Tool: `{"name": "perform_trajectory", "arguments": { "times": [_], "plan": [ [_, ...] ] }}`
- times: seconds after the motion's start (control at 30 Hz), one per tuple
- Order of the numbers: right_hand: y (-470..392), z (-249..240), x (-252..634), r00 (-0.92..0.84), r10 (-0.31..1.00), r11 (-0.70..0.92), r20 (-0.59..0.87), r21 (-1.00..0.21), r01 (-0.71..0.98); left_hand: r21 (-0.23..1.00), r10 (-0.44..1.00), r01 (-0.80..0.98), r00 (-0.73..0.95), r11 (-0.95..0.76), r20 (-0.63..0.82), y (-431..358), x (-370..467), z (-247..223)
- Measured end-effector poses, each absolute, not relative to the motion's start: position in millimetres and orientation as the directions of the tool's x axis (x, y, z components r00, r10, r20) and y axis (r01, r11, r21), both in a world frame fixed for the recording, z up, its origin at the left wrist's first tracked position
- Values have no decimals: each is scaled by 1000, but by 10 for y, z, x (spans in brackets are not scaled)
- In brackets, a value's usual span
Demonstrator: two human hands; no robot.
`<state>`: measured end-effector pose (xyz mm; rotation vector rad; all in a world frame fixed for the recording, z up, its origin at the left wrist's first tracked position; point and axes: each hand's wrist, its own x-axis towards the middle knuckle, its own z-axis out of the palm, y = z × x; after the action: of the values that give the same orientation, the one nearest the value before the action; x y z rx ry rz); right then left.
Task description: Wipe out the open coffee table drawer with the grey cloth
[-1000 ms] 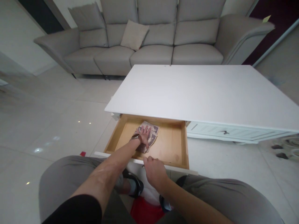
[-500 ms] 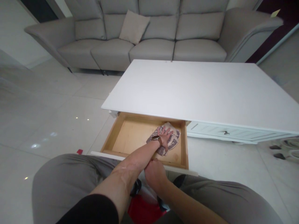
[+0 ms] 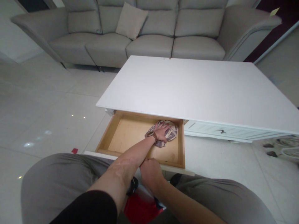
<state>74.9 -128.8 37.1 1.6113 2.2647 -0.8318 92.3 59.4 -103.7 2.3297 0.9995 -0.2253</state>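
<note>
My left hand (image 3: 161, 132) lies with fingers spread on a crumpled brown-and-cream patterned cloth (image 3: 172, 130). The cloth sits at the right side of a pulled-out wooden drawer (image 3: 126, 133). A watch (image 3: 152, 134) is on my left wrist. Beneath my left forearm, my right hand (image 3: 151, 174) is closed at the middle of the drawer's white front panel (image 3: 177, 170); its fingertips and any handle there are hidden.
The drawer belongs to a white coffee table (image 3: 187, 87), which has another drawer front with a knob (image 3: 223, 132) on the right. Behind stands a grey sofa (image 3: 149, 46) with a beige cushion (image 3: 132, 21). A small red piece (image 3: 74, 151) lies on the tiled floor.
My left hand has shifted slightly on the cloth, and the cloth looks a little more bunched toward the drawer's back. My right hand stays at the drawer front. The view has moved slightly.
</note>
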Motion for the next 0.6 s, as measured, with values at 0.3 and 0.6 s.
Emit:
{"name": "perform_trajectory", "arguments": {
  "times": [0.3, 0.6],
  "plan": [
    [-1308, 399, 770, -347, 816, 222, -462, -304, 926, 245, 780, 899, 437, -363, -448, 1037, -703, -874],
    [-1326, 387, 762, -347, 818, 235, -459, -283, 930, 35, 911, 996, 91, -84, -403, 944, -1360, -941]
  ]
}}
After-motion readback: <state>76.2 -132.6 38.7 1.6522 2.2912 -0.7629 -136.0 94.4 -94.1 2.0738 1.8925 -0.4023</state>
